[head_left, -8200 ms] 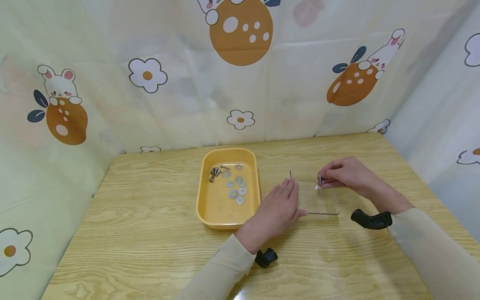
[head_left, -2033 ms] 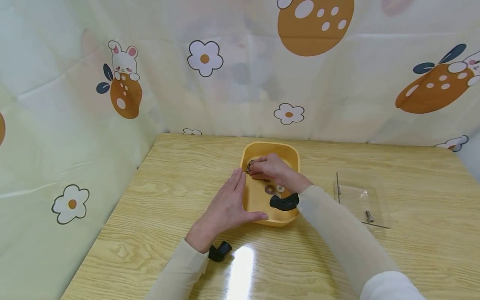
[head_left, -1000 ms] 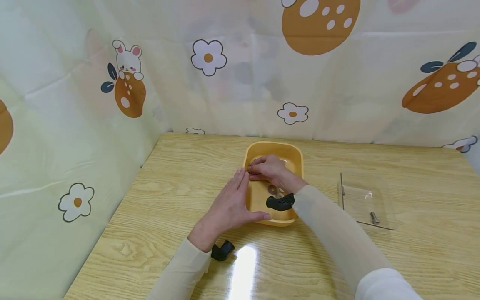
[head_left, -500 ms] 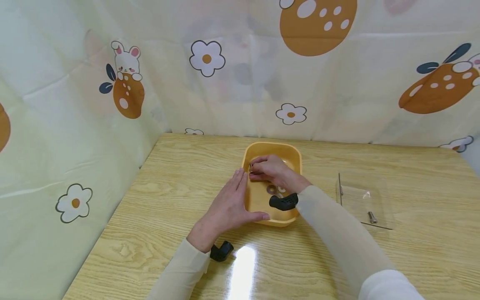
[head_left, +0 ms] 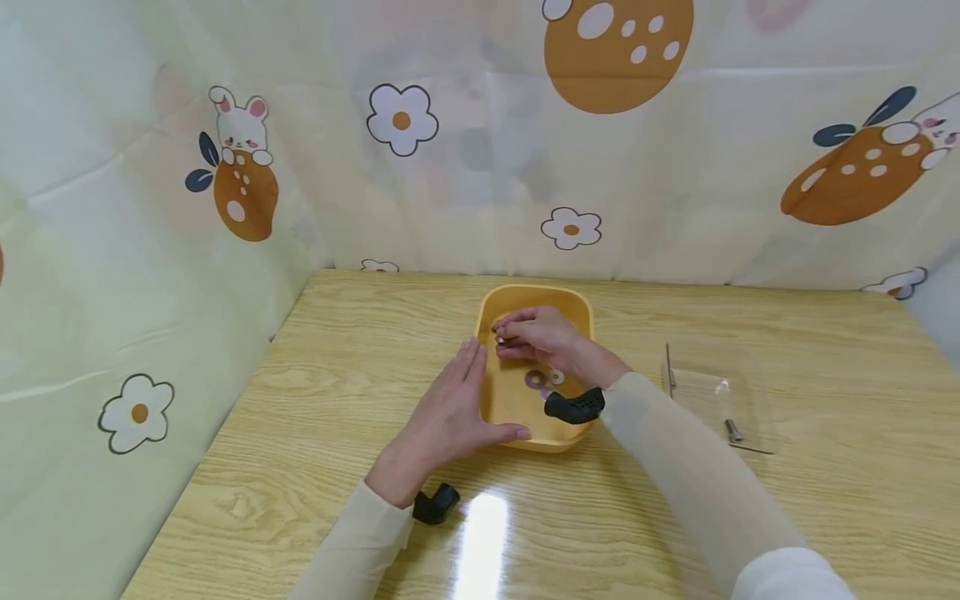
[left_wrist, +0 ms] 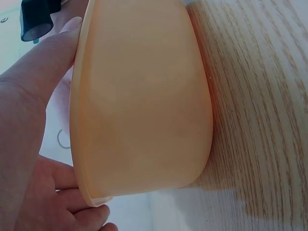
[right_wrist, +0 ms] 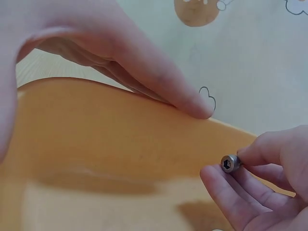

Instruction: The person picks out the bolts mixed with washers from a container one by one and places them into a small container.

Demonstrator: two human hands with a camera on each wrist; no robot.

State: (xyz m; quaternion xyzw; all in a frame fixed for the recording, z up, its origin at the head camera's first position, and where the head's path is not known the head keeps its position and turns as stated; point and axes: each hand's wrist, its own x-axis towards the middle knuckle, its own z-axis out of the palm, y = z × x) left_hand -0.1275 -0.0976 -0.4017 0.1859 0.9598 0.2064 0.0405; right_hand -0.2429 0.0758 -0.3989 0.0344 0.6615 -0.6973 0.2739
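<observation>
In the head view, my right hand [head_left: 553,335] is over the far left part of the yellow plastic tray [head_left: 513,415]. It pinches a socket-head bolt [right_wrist: 230,163] between thumb and fingertips; the hex recess of the head shows in the right wrist view. My left hand [head_left: 442,414] rests against the tray's near left side. Its fingers lie straight along the left rim, and its thumb touches the front rim. Flat metal washers [head_left: 536,380] lie on the tray floor, partly hidden by my right hand and wrist.
A clear plate [head_left: 701,408] with dark edges lies on the wooden table [head_left: 330,375] to the tray's right. Another bolt [head_left: 733,431] lies on or in it. A patterned curtain [head_left: 480,167] hangs behind the table and along its left side.
My right hand went from the clear plate to the tray; a bolt now lies at the plate. My left hand moved from the plate to the tray. A bolt now shows between my right fingers.
</observation>
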